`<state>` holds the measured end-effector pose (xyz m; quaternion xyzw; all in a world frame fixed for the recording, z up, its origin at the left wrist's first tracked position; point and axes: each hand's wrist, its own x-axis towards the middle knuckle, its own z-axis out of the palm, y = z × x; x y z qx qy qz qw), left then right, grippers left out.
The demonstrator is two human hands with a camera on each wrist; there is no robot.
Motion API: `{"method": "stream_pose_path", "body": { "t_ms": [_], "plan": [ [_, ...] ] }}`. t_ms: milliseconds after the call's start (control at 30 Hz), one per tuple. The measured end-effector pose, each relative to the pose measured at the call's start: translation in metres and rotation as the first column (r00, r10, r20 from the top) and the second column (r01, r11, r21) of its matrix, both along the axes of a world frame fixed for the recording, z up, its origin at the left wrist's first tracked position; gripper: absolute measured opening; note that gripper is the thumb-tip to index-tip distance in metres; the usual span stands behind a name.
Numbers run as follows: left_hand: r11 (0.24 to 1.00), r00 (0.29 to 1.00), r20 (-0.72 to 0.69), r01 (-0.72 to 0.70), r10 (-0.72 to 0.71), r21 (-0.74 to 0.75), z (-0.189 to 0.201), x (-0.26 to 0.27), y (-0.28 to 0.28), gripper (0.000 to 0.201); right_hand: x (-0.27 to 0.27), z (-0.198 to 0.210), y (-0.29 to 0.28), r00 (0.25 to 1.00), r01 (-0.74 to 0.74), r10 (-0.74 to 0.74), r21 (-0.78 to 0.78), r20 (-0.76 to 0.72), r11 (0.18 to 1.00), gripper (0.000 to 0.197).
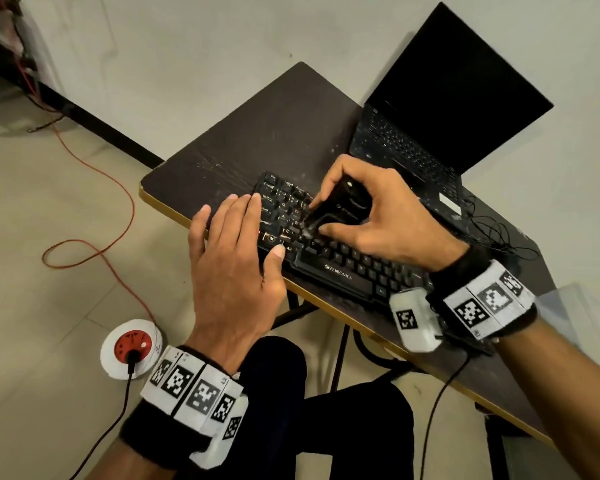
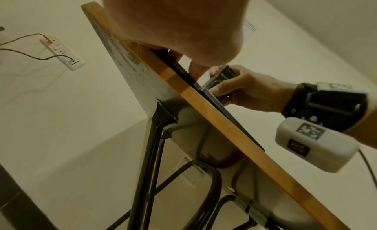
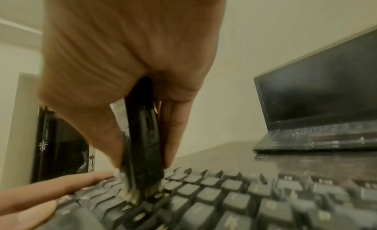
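Note:
A black keyboard (image 1: 340,261) lies along the near edge of a dark table (image 1: 274,133). My right hand (image 1: 368,209) grips a black brush (image 1: 340,206) upright, its pale bristles (image 3: 130,194) pressed among the keys (image 3: 234,199) at the keyboard's left part. My left hand (image 1: 236,258) lies flat with straight fingers on the keyboard's left end, thumb touching the front edge. In the left wrist view the table edge (image 2: 224,125) runs across, with the right hand and brush (image 2: 222,75) beyond it.
An open black laptop (image 1: 440,112) with a dark screen stands at the table's far right, thin black cables (image 1: 499,233) beside it. On the floor to the left are a white-and-red socket reel (image 1: 132,348) and an orange cord (image 1: 118,209). Metal legs (image 2: 149,169) fold under the table.

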<state>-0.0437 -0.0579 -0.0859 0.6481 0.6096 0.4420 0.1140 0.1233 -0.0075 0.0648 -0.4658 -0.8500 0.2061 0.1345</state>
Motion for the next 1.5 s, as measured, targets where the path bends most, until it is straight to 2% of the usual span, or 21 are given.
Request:
{"method": "stream_pose_path", "body": {
  "t_ms": [167,267,333,433,500,567,800,867,967,1133,1267,1367,1500],
  "plan": [
    [1.000,1.000,-0.003,-0.001,0.001,-0.005,0.001,0.000,0.000,0.071,0.000,-0.004,-0.011,0.986,-0.131,0.126,0.042,0.106,0.990,0.036],
    [1.000,1.000,-0.002,0.004,-0.004,-0.003,0.001,0.000,0.000,0.070,0.000,0.003,-0.003,0.989,-0.082,0.075,0.049,0.124,0.995,0.037],
    [1.000,1.000,-0.001,-0.003,0.003,-0.006,0.001,-0.001,0.000,0.070,-0.008,0.001,-0.005,0.987,-0.125,0.120,0.041,0.110,0.991,0.035],
    [1.000,1.000,-0.002,0.006,-0.006,-0.002,0.002,0.000,0.000,0.070,-0.012,0.000,-0.008,0.973,-0.148,0.133,0.065,0.187,0.987,0.035],
    [1.000,1.000,-0.009,0.004,-0.004,-0.008,0.002,-0.001,0.000,0.070,-0.010,0.006,-0.006,0.969,-0.102,0.093,0.029,0.230,0.994,0.038],
    [1.000,1.000,-0.011,-0.001,0.001,-0.011,0.002,0.000,0.000,0.071,-0.012,0.009,-0.006,0.956,-0.121,0.116,0.005,0.270,0.993,0.039],
    [1.000,1.000,-0.012,-0.004,0.003,-0.014,0.003,0.000,0.000,0.071,-0.004,0.009,-0.001,0.965,-0.097,0.104,-0.043,0.240,0.994,0.039],
    [1.000,1.000,-0.007,0.002,-0.002,-0.012,0.003,0.001,0.000,0.072,-0.010,0.006,-0.003,0.971,-0.142,0.143,-0.018,0.191,0.990,0.037],
    [1.000,1.000,-0.010,0.001,-0.001,-0.016,0.002,0.000,0.000,0.072,-0.015,0.003,0.005,0.989,-0.108,0.109,-0.018,0.095,0.994,0.035],
    [1.000,1.000,-0.005,0.001,-0.001,-0.018,0.003,0.001,0.000,0.072,-0.014,0.002,0.004,0.989,-0.119,0.123,-0.051,0.078,0.992,0.035],
    [1.000,1.000,-0.004,-0.003,0.003,-0.014,0.003,0.001,0.000,0.073,-0.014,-0.004,0.011,0.999,-0.043,0.041,0.052,0.028,0.998,0.034],
    [1.000,1.000,-0.002,-0.006,0.006,-0.028,0.004,0.001,0.000,0.075,-0.012,-0.008,0.010,0.997,-0.075,0.074,-0.013,-0.020,0.997,0.034],
    [1.000,1.000,-0.007,-0.007,0.006,-0.028,0.002,0.001,0.000,0.076,-0.006,-0.006,0.020,0.999,0.001,0.001,0.036,-0.036,0.999,0.036]
  ]
}}
